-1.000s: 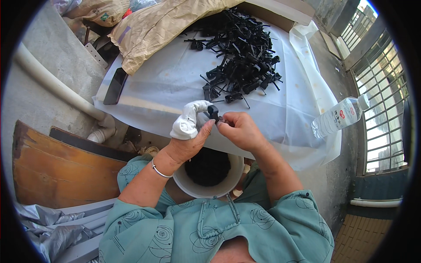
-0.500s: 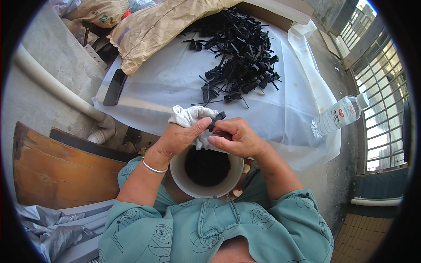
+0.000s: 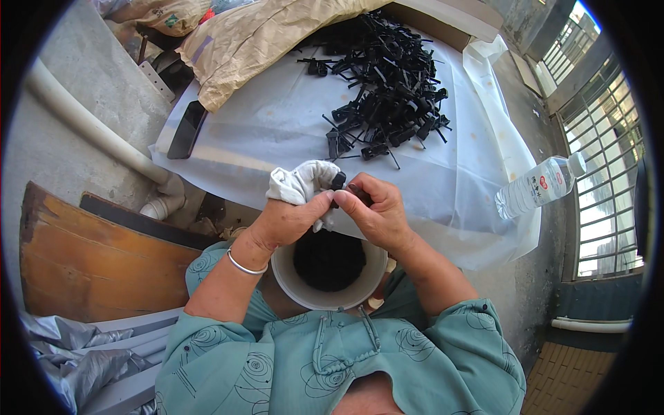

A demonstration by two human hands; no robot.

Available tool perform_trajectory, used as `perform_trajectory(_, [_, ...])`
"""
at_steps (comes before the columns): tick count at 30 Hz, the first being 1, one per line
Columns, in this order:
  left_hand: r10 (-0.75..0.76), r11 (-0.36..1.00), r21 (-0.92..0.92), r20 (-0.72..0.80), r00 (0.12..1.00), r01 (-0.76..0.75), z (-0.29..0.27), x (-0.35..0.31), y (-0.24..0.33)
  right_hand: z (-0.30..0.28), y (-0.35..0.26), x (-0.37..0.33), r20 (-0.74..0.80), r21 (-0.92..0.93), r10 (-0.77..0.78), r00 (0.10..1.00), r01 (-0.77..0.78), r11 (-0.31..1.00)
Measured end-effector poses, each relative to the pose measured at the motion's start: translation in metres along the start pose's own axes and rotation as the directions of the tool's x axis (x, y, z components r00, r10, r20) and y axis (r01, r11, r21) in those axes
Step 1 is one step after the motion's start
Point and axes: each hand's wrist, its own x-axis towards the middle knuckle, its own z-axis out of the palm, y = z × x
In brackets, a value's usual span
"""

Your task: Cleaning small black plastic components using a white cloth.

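Observation:
Over the near edge of the sheeted table, my two hands meet. My left hand (image 3: 290, 218) is closed, with white cloth (image 3: 296, 183) about its fingers, and pinches a small black plastic part (image 3: 338, 181) whose end sticks up past the cloth. My right hand (image 3: 380, 211) is closed on a small dark brown object (image 3: 360, 195); most of it is hidden by the fingers, so its kind does not show. Its thumb presses close to the left thumb at the black part. Below both hands stands a whitish bucket (image 3: 377, 277) with a dark mass of black pieces (image 3: 325, 259) inside.
A heap of black plastic parts (image 3: 391, 90) lies on white sheeting (image 3: 249, 149). Brown paper (image 3: 256, 48) covers the far left, near a dark phone (image 3: 187, 130). A clear water bottle (image 3: 536, 187) is at right. A wooden board (image 3: 104, 263) and pipe (image 3: 97, 131) are left.
My right hand has turned and its thumb has come in against the left thumb. The black part sits lower against the cloth. The whole view has shifted slightly.

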Motion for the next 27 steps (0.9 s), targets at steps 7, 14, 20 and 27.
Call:
perform_trajectory(7, [0.053, 0.954, 0.297, -0.019, 0.998, -0.045, 0.003, -0.005, -0.001, -0.006, 0.003, 0.006, 0.070, 0.015, 0.086, 0.994, -0.087, 0.996])
perform_trajectory(14, [0.022, 0.976, 0.218, -0.072, 0.997, -0.006, 0.007, -0.005, 0.001, -0.007, 0.007, 0.007, 0.205, -0.071, 0.112, 0.972, -0.099, 0.993])
perform_trajectory(20, [-0.083, 0.996, 0.027, -0.026, 0.996, 0.083, 0.003, -0.002, 0.010, -0.007, 0.006, 0.004, 0.171, 0.078, 0.065, 0.983, -0.080, 0.994])
perform_trajectory(27, [-0.102, 0.995, 0.022, -0.019, 0.995, 0.102, 0.001, -0.002, 0.011, -0.006, 0.003, 0.004, 0.188, 0.027, 0.054, 0.981, -0.061, 0.998])
